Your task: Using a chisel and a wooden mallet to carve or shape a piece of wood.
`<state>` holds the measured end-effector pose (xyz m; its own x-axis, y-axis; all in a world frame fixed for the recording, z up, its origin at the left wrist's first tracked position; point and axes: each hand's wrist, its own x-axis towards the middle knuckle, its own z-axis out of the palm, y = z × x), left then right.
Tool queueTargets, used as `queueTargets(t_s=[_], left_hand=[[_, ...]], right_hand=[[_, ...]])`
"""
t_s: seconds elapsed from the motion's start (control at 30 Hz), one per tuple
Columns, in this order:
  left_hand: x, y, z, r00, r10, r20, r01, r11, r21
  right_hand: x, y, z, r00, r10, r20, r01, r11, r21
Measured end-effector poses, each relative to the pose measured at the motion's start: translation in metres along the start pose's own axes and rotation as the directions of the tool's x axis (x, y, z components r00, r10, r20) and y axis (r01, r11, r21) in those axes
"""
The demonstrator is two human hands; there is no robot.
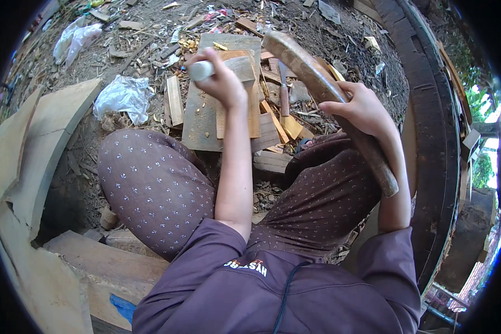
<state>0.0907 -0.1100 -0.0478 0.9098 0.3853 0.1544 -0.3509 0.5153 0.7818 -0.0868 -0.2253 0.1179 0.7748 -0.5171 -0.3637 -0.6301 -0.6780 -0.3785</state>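
My left hand (224,83) is closed around what looks like a chisel handle (201,70), its pale round end turned up toward me. The blade is hidden behind the hand. Below that fist lies an orange-brown piece of wood (254,121), resting on a wider grey board (197,127). My right hand (367,109) grips a curved wooden mallet (298,55) near its middle. Its thick end is raised to the right of the boards, and its narrow end (388,181) reaches back along my forearm. The mallet and the chisel handle are apart.
Another chisel (284,100) with a brown handle lies among wood offcuts (278,121) right of the boards. Plastic bags (125,99) and chips litter the ground. Large planks (55,145) stand at the left, and a long dark beam (431,167) runs along the right.
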Motion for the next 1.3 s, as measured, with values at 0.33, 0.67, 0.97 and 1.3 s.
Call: queueTargets(t_s=[0.33,0.67,0.97,1.3], left_hand=[[-0.103,0.022,0.030,0.825,0.289,0.486,-0.478,0.816,0.325],[-0.094,0.014,0.024,0.833,0.254,0.492,-0.422,0.867,0.267],[-0.080,0.017,0.028,0.862,0.258,0.436,-0.397,0.880,0.263],[-0.071,0.019,0.032,0.854,0.261,0.451,-0.408,0.873,0.268]], right_hand=[[-0.045,-0.001,0.000,0.991,0.111,-0.068,-0.062,0.860,0.506],[-0.054,0.000,0.016,0.984,0.138,-0.113,-0.046,0.806,0.591],[-0.053,-0.007,0.015,0.988,0.136,-0.079,-0.064,0.806,0.589],[-0.050,-0.006,0.016,0.989,0.139,-0.059,-0.078,0.805,0.588]])
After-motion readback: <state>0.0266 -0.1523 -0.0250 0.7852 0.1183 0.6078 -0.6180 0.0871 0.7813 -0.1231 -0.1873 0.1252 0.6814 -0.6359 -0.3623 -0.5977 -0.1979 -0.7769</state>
